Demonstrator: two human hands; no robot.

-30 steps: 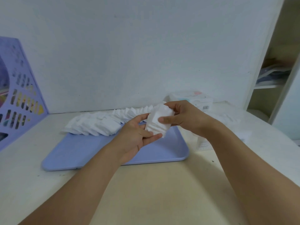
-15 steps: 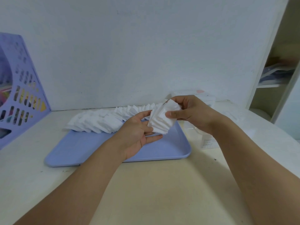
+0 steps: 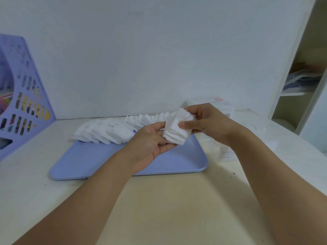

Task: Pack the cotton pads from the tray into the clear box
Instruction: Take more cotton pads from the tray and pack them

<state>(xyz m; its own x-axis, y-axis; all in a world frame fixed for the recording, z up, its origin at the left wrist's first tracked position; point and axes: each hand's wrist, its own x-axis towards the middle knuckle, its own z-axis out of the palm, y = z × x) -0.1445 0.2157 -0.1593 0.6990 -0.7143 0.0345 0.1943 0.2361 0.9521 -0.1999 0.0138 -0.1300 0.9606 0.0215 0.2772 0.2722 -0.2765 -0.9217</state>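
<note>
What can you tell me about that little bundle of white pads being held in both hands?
The stack of pads is a small bundle of white, soft-looking square cotton sheets, their edges slightly fanned and uneven. It is held in the air, tilted, over the right end of the blue tray. The right hand pinches it from the right, thumb on its front face, while fingers of the left hand support it from below and behind. The long row of pads on the tray runs off to its left.

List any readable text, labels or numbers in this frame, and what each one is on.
None can be read.
Clear box: a barcode-like label and a pink mark on top, too blurred to read.
Printed label low on the box's near side: text too small to read.
Purple file rack: cut-out shapes only, no words.
</note>
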